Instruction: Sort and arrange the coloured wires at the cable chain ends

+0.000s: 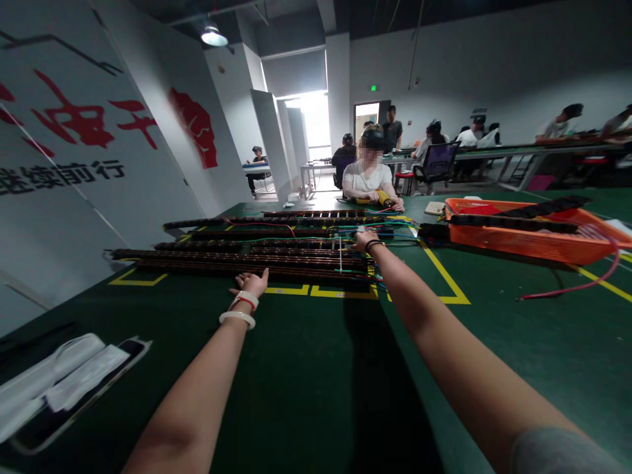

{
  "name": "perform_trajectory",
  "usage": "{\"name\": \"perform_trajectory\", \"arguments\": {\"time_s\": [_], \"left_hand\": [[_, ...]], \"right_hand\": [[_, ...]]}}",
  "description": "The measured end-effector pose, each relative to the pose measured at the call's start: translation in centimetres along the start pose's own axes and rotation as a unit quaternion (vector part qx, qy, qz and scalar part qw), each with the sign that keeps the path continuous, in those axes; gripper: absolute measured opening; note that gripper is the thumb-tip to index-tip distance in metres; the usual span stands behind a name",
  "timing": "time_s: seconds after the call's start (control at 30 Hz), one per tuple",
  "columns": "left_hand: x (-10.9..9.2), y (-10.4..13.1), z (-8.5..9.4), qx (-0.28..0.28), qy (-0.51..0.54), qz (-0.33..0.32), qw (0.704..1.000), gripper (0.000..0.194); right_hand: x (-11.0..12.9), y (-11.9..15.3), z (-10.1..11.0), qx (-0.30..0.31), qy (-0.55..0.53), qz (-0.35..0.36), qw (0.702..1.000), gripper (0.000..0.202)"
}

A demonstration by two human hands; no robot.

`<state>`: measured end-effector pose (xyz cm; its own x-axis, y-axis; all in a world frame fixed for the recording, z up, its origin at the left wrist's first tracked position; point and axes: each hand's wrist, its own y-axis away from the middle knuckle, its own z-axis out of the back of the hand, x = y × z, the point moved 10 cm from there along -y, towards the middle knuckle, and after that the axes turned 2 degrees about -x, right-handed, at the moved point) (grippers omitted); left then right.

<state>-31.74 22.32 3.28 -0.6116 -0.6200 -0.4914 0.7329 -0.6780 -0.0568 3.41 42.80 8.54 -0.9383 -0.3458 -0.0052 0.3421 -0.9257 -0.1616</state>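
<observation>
Long dark strips [212, 255] lie side by side across the green table, with coloured wires [405, 227] at their right ends. My left hand [253, 283] is open at the strips' front edge, its thumb raised and fingers spread. It wears a pale bangle and a white-and-red band at the wrist. Farther out, my right hand [365, 238] reaches over the strips near their wired ends. Its fingers look stretched out, and no object shows in them; the fingertips are small and partly hidden. A white tie-like band [340, 255] crosses several strips beside this hand.
An orange basket [523, 245] holding dark strips stands at the right, a pink cable [575, 289] trailing from it. Across the table a person [368, 176] holds a yellow power tool [384, 198]. Yellow tape [447, 273] marks the tabletop [296, 368]. A dark tray with white items [83, 382] sits at lower left.
</observation>
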Motion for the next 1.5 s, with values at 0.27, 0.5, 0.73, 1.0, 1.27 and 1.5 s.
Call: {"name": "perform_trajectory", "arguments": {"time_s": [0.27,0.5,0.73,1.0,1.27,1.5], "left_hand": [[-0.2,0.1,-0.1,-0.017,0.035,-0.001,0.999,0.080],[-1.1,0.9,1.4,-0.019,0.093,0.014,0.995,0.073],[-5.8,2.9,5.1,-0.009,0.245,-0.034,0.969,0.058],[-15.8,5.2,2.9,0.294,0.750,0.082,0.587,0.083],[-13.3,2.9,9.0,0.136,0.850,0.026,0.509,0.070],[-11.9,5.3,11.5,0.102,0.828,0.020,0.552,0.052]], "right_hand": [[0.9,-0.8,1.3,-0.036,0.030,0.011,0.999,0.035],[2.9,-0.4,11.0,-0.140,0.057,0.065,0.986,0.034],[6.6,2.7,18.1,-0.185,0.086,0.137,0.969,0.037],[10.7,6.0,26.2,-0.247,0.129,0.189,0.942,0.035],[12.6,12.6,27.4,-0.233,0.115,0.236,0.936,0.031],[10.7,18.5,20.2,-0.169,0.019,0.172,0.970,0.036]]}}
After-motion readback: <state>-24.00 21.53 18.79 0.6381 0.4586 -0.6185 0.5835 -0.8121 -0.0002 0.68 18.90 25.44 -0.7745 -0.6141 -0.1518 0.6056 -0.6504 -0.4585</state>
